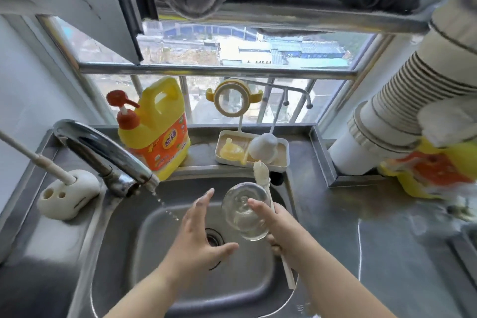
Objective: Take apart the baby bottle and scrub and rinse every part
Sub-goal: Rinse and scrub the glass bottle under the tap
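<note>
I see my right hand [280, 224] clamped on a clear bottle part [244, 210], seemingly a brush [260, 175] too; left hand [198, 230] fingers spread above the sink [124, 214].

I see a stainless steel counter [361, 253] filling the lower frame, wet in patches, with a sink [121, 217] sunk into it at lower centre. Faucet [103, 152] rises from the counter at centre left, dribbling into the basin. A white holder [68, 193] sits on the counter at left, a stick standing in it. On the raised back ledge [204, 134] at centre, a yellow detergent jug [154, 129] stands left of a cream drying tray [280, 162]. At right, a white pipe [353, 147] meets the ledge; a blurred yellow-orange pack [428, 173] sits on the counter at far right.
</note>
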Available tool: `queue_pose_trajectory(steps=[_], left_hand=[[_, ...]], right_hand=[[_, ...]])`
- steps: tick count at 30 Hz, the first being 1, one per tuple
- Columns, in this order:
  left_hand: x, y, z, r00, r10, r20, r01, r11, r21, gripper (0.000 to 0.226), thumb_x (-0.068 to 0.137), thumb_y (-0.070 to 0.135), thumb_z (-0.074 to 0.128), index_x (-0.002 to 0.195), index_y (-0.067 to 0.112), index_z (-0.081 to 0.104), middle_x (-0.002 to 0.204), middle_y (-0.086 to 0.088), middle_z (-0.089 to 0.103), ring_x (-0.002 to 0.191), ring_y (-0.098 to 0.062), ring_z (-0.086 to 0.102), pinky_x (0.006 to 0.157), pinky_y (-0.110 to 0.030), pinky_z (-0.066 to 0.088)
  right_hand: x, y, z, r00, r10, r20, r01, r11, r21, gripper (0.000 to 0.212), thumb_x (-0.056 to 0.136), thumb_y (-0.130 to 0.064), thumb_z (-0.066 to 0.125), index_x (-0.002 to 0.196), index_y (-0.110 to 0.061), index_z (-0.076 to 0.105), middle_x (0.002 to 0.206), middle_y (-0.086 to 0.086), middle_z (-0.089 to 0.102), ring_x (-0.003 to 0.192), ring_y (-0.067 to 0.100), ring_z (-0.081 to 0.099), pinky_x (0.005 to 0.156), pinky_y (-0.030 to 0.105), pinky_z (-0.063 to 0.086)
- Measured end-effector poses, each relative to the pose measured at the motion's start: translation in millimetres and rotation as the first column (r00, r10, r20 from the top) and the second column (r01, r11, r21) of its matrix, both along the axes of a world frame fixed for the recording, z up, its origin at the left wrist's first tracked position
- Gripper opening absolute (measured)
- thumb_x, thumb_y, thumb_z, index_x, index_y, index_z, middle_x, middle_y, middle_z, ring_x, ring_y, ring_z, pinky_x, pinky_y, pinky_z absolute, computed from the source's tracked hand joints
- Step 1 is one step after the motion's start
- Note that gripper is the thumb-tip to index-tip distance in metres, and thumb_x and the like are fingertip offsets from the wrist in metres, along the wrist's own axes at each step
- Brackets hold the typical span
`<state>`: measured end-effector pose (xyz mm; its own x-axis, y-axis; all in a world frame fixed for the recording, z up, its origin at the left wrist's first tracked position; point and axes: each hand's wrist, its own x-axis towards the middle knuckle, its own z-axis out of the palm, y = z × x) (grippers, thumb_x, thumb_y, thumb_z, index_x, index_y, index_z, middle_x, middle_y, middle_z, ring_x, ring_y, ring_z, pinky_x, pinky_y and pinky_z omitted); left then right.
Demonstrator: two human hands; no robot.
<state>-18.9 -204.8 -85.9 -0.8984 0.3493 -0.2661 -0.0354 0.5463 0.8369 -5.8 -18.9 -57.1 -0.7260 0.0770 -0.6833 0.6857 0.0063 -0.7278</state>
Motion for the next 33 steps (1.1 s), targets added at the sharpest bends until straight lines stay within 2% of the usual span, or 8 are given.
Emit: queue_pose_trajectory(steps=[3, 6, 12, 17, 20, 24, 28, 33], left_hand=[[-8.0, 35.4, 8.9, 0.995, -0.097, -0.019, 0.098, 0.989, 0.106, 0.108, 0.059, 0.038, 0.087, 0.140, 0.045, 0.016, 0.133, 0.031, 0.031, 0.121, 0.016, 0.032, 0.098, -0.004, 0.024], [-10.5, 58.1, 9.5, 0.997, -0.070, 0.044, 0.060, 0.976, 0.208, 0.105, 0.056, 0.027, 0.090, 0.139, 0.039, 0.026, 0.131, 0.016, 0.048, 0.117, 0.007, 0.048, 0.096, -0.012, 0.041], [-14.7, 89.9, 18.1, 0.980, -0.073, 0.187, -0.011, 0.911, 0.412, 0.092, 0.061, -0.010, 0.081, 0.135, 0.018, 0.035, 0.118, -0.002, 0.062, 0.093, -0.008, 0.068, 0.071, -0.015, 0.051], [-26.7, 94.7, 7.4, 0.983, -0.033, 0.180, -0.026, 0.947, 0.320, 0.093, 0.054, 0.009, 0.088, 0.131, 0.027, 0.039, 0.108, 0.003, 0.065, 0.091, -0.005, 0.067, 0.078, -0.018, 0.052], [-34.7, 92.5, 4.7, 0.987, 0.029, 0.159, -0.068, 0.967, 0.244, 0.091, 0.055, 0.016, 0.090, 0.126, 0.033, 0.036, 0.107, 0.007, 0.063, 0.091, 0.003, 0.063, 0.077, -0.008, 0.048], [-51.2, 102.2, 7.7, 0.984, 0.093, 0.153, -0.134, 0.950, 0.281, 0.093, 0.052, 0.019, 0.092, 0.124, 0.037, 0.036, 0.107, 0.012, 0.062, 0.092, 0.002, 0.063, 0.078, -0.012, 0.048], [-80.8, 128.8, 11.3, 0.986, 0.045, 0.161, -0.103, 0.922, 0.373, 0.082, 0.050, 0.019, 0.088, 0.114, 0.042, 0.043, 0.112, 0.005, 0.063, 0.099, -0.012, 0.066, 0.084, -0.027, 0.053], [-92.4, 148.2, 1.3, 0.991, -0.023, 0.135, -0.025, 0.938, 0.347, 0.103, 0.044, 0.029, 0.092, 0.132, 0.023, 0.038, 0.123, -0.003, 0.057, 0.110, -0.013, 0.060, 0.096, -0.036, 0.049]], right_hand=[[7.3, 9.6, 7.4, 0.999, -0.040, 0.002, 0.040, 0.999, -0.003, 0.046, 0.073, -0.060, 0.064, 0.097, -0.021, 0.060, 0.070, -0.007, 0.058, 0.035, 0.001, 0.036, 0.036, 0.017, 0.025], [12.1, 22.1, 16.8, 0.999, -0.026, -0.021, 0.025, 0.999, -0.021, 0.031, 0.087, -0.050, 0.056, 0.081, -0.020, 0.061, 0.051, -0.012, 0.055, 0.032, -0.001, 0.038, 0.035, 0.015, 0.027], [9.0, 48.9, 12.2, 1.000, 0.005, 0.004, -0.005, 0.997, 0.075, 0.061, 0.074, -0.075, 0.051, 0.098, -0.020, 0.064, 0.046, -0.013, 0.043, 0.034, 0.004, 0.029, 0.040, 0.018, 0.023], [7.5, 66.5, 10.9, 0.998, 0.056, -0.035, -0.042, 0.951, 0.306, 0.064, 0.082, -0.073, 0.024, 0.089, -0.023, 0.063, 0.060, -0.014, 0.053, 0.051, 0.003, 0.045, 0.048, 0.021, 0.034], [11.7, 83.7, -3.9, 0.996, 0.023, -0.084, 0.021, 0.873, 0.488, 0.037, 0.099, -0.039, 0.036, 0.097, -0.013, 0.061, 0.085, 0.000, 0.061, 0.080, 0.018, 0.057, 0.070, 0.029, 0.044], [12.3, 102.7, -8.9, 0.989, -0.015, -0.149, 0.092, 0.849, 0.520, 0.015, 0.094, -0.027, 0.050, 0.082, -0.020, 0.057, 0.070, -0.006, 0.056, 0.063, 0.010, 0.050, 0.054, 0.021, 0.035], [4.2, 119.4, -7.2, 0.980, -0.051, -0.191, 0.139, 0.861, 0.488, 0.015, 0.090, -0.029, 0.060, 0.080, -0.017, 0.059, 0.065, -0.005, 0.054, 0.064, 0.014, 0.050, 0.056, 0.024, 0.038], [-25.1, 126.7, 7.6, 0.989, -0.020, -0.143, 0.077, 0.912, 0.403, 0.045, 0.071, -0.046, 0.076, 0.104, -0.025, 0.055, 0.094, -0.006, 0.057, 0.082, 0.006, 0.056, 0.067, 0.021, 0.045]])
